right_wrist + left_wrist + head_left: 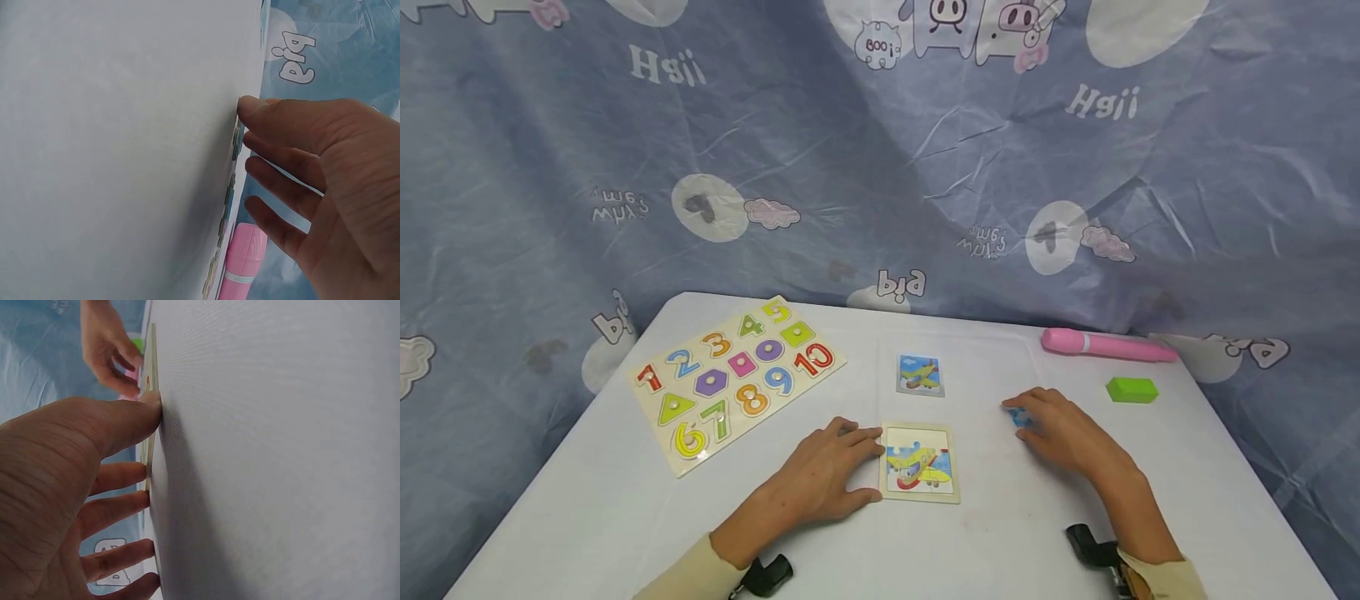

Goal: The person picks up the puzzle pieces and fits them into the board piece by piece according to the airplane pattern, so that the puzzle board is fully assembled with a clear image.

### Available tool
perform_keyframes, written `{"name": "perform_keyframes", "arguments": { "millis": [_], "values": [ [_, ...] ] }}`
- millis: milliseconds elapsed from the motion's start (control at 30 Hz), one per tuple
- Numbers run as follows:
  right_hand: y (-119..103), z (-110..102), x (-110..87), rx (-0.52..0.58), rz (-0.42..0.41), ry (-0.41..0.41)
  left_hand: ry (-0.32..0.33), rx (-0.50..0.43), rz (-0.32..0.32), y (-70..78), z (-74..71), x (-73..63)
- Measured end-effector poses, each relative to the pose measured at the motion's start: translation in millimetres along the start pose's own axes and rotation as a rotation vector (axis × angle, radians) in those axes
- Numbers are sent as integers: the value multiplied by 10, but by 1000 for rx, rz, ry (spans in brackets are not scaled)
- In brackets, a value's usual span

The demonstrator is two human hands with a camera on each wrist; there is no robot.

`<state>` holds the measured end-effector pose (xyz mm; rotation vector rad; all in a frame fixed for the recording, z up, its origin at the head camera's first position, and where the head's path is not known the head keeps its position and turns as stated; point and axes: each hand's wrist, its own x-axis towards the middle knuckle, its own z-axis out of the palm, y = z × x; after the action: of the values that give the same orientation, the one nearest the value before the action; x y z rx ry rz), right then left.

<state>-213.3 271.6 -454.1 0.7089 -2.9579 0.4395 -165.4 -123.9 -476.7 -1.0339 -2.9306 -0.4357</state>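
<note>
Two hands, head view: left hand [827, 473] rests released, fingers spread, its fingertips and thumb touching the left edge of the framed puzzle [921, 497]; right hand [1063, 429] arches over a blue piece [1020, 417] further right; whether it grasps that piece, I cannot tell.
Puzzle, head view: near the middle of the table [1000, 542], almost square, neither side clearly longer; the pictured airplane's red nose points near and slightly left.
Surroundings, head view: picture card [920, 375] just beyond the puzzle; number board [733, 387] at far left, long axis near-left to far-right; green block [1132, 390] and pink pen [1108, 345] at far right, pen lying roughly left to right.
In the way, head view: right hand partly covers the blue piece.
Edge, left wrist view: framed puzzle lies flat, thin, seen edge-on, thumb against it.
Row, right wrist view: several thin piece edges [230, 190], mostly hidden from the head camera; right thumb tip just beside them, three fingers loosely bent.
</note>
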Motion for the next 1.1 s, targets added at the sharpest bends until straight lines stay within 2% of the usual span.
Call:
{"name": "perform_keyframes", "arguments": {
  "millis": [367, 900, 1100],
  "values": [
    [50, -52, -33, 6, 10, -46, -8, -5, -8, 8, -1, -3],
    [60, -15, -40, -4, -1, -29, -5, -6, -4, 7, -4, -4],
    [13, 11, -36, -7, 41, -30, 0, -3, 3, 9, -8, -3]
  ]
}}
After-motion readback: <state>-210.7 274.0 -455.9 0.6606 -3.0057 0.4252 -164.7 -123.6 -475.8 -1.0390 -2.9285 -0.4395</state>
